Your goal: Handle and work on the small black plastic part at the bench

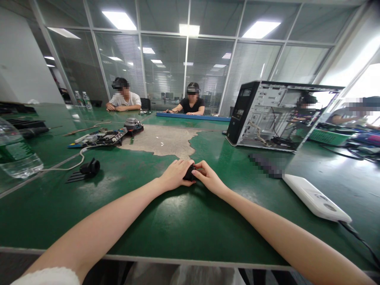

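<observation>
- Bottle (19,158), clear plastic, green label: I log it at nine o'clock from the black part, on the green table (175,225).
- Slatted black piece (89,168): nine o'clock, nearer in.
- Circuit board (101,137): ten o'clock, lying flat, a pale cable (77,161) trailing from its side.
- Left hand (174,174): bent round the black part from its nine o'clock side, fingers over the top, thumb low.
- Black part (189,173): at the clock's centre, between both hands. Risk, as I judge it: with so little surface free, an uneven push could make it twist or slip, and too hard a squeeze could crack something thin. Appearance: small, dark, compact; fingers hide most of it, so I cannot tell its full shape.
- Right hand (209,179): thumb and forefinger pinching the part's three o'clock side.
- Computer case (265,114): two o'clock, upright, side open.
- White device (316,198): between three and four o'clock, lying flat.
</observation>
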A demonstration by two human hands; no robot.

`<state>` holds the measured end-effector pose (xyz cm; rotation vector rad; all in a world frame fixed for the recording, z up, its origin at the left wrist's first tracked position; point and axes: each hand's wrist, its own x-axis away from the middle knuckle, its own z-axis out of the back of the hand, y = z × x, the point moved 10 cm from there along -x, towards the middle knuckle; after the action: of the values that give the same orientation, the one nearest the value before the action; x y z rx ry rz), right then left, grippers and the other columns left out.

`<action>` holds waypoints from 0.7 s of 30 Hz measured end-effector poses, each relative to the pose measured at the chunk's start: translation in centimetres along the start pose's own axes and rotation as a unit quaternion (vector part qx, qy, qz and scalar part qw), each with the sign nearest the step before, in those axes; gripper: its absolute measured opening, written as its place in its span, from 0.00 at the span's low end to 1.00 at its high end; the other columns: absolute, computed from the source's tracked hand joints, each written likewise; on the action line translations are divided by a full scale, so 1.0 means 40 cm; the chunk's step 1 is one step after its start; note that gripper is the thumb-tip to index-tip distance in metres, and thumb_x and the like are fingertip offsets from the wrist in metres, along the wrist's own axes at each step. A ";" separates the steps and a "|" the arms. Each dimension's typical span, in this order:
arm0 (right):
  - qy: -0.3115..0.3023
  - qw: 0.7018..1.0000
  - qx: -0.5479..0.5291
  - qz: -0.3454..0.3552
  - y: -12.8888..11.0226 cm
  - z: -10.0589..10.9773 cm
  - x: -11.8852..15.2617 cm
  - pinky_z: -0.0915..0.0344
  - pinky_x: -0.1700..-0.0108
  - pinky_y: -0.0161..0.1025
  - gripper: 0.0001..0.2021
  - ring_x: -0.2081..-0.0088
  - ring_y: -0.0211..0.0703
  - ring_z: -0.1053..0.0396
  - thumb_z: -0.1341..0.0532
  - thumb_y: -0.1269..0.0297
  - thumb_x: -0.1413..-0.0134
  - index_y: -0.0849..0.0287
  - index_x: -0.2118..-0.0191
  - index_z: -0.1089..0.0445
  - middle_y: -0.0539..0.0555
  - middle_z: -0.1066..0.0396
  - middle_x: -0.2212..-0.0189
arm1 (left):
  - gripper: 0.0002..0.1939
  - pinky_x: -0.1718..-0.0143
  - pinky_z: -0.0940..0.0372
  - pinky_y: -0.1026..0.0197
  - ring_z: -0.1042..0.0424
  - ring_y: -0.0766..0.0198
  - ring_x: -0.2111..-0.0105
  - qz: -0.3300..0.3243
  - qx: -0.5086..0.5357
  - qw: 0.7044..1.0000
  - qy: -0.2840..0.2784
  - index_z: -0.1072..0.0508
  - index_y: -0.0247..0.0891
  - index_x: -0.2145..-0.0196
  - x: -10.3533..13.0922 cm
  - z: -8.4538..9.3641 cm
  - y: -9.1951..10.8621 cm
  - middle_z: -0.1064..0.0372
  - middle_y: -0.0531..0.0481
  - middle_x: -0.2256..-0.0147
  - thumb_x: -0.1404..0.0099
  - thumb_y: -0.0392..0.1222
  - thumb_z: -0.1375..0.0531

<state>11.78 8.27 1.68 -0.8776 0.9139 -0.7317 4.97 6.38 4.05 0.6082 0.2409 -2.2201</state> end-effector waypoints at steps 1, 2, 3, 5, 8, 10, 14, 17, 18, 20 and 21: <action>-0.006 1.000 -0.006 0.006 -0.008 -0.004 0.003 0.35 0.64 0.37 0.10 0.67 0.37 0.35 0.44 0.60 0.52 0.57 0.65 0.43 0.50 0.37 0.67 | 0.32 0.60 0.44 0.56 0.38 0.54 0.58 0.001 0.001 1.000 0.000 0.47 0.36 0.52 0.000 0.000 0.000 0.38 0.44 0.57 0.51 0.50 0.39; -0.009 1.000 -0.007 0.012 -0.016 -0.006 0.006 0.35 0.64 0.37 0.10 0.66 0.37 0.35 0.43 0.60 0.52 0.56 0.65 0.44 0.50 0.37 0.67 | 0.32 0.60 0.44 0.55 0.38 0.54 0.58 0.002 0.003 1.000 0.000 0.47 0.36 0.52 0.000 0.000 0.000 0.38 0.44 0.57 0.51 0.50 0.39; -0.010 1.000 -0.006 0.017 -0.022 -0.007 0.008 0.35 0.64 0.37 0.10 0.66 0.37 0.35 0.43 0.60 0.53 0.56 0.65 0.44 0.50 0.38 0.67 | 0.32 0.60 0.44 0.55 0.38 0.54 0.58 0.002 0.004 1.000 0.000 0.47 0.36 0.52 0.000 0.001 0.001 0.38 0.44 0.57 0.51 0.50 0.39; -0.007 1.000 0.003 0.023 -0.030 -0.008 0.012 0.34 0.65 0.37 0.10 0.66 0.37 0.35 0.44 0.60 0.52 0.56 0.64 0.44 0.49 0.38 0.67 | 0.31 0.60 0.44 0.55 0.38 0.54 0.58 0.002 0.004 1.000 0.000 0.46 0.36 0.52 0.000 0.002 0.002 0.38 0.44 0.57 0.51 0.49 0.39; 0.002 0.999 0.017 0.027 -0.032 -0.004 0.011 0.35 0.67 0.35 0.08 0.69 0.35 0.36 0.47 0.59 0.49 0.56 0.65 0.44 0.49 0.38 0.69 | 0.31 0.60 0.44 0.55 0.38 0.54 0.58 0.004 0.003 1.000 0.000 0.46 0.36 0.53 0.000 0.003 0.004 0.38 0.44 0.57 0.51 0.49 0.39; 0.008 0.999 0.022 0.030 -0.028 0.000 0.008 0.36 0.67 0.35 0.07 0.69 0.34 0.36 0.48 0.60 0.49 0.56 0.66 0.43 0.49 0.38 0.69 | 0.31 0.60 0.44 0.55 0.38 0.54 0.58 0.005 0.003 1.000 -0.002 0.46 0.36 0.53 0.001 0.004 0.004 0.39 0.44 0.57 0.51 0.49 0.39; 0.025 0.999 0.018 0.007 -0.003 0.012 0.000 0.36 0.65 0.36 0.11 0.68 0.35 0.35 0.46 0.60 0.51 0.57 0.62 0.43 0.50 0.38 0.65 | 0.32 0.59 0.44 0.54 0.39 0.53 0.58 0.002 0.011 1.000 -0.009 0.47 0.36 0.52 0.002 0.003 0.005 0.40 0.43 0.56 0.51 0.50 0.39; 0.020 1.000 0.015 -0.011 0.008 0.012 -0.002 0.36 0.64 0.37 0.11 0.68 0.36 0.35 0.45 0.59 0.51 0.58 0.62 0.43 0.51 0.37 0.65 | 0.32 0.58 0.45 0.53 0.40 0.54 0.57 0.003 0.024 1.000 -0.013 0.48 0.37 0.51 0.004 0.003 0.005 0.41 0.44 0.55 0.50 0.50 0.40; 0.011 1.000 0.009 -0.009 0.006 0.008 -0.001 0.36 0.64 0.37 0.11 0.67 0.36 0.35 0.45 0.59 0.51 0.58 0.63 0.42 0.51 0.37 0.66 | 0.32 0.58 0.45 0.53 0.40 0.54 0.57 0.007 0.030 0.999 -0.014 0.48 0.38 0.51 0.005 0.003 0.004 0.42 0.44 0.54 0.50 0.50 0.40; -0.006 1.000 -0.005 0.003 -0.005 0.000 0.003 0.36 0.64 0.37 0.09 0.67 0.36 0.35 0.44 0.59 0.52 0.57 0.65 0.43 0.50 0.36 0.68 | 0.31 0.58 0.45 0.52 0.41 0.54 0.57 0.015 0.041 0.999 -0.015 0.48 0.38 0.51 0.007 0.003 0.003 0.42 0.44 0.55 0.49 0.50 0.41; -0.011 1.000 -0.010 0.012 -0.012 -0.003 0.006 0.36 0.63 0.37 0.10 0.66 0.37 0.34 0.44 0.60 0.52 0.57 0.66 0.43 0.49 0.36 0.68 | 0.31 0.58 0.45 0.52 0.41 0.54 0.57 0.019 0.045 0.999 -0.015 0.49 0.39 0.51 0.007 0.004 0.002 0.42 0.44 0.55 0.49 0.50 0.41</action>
<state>11.70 7.83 2.00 -0.8893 0.9112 -0.6927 4.82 6.08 4.04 0.6232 0.1138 -2.2104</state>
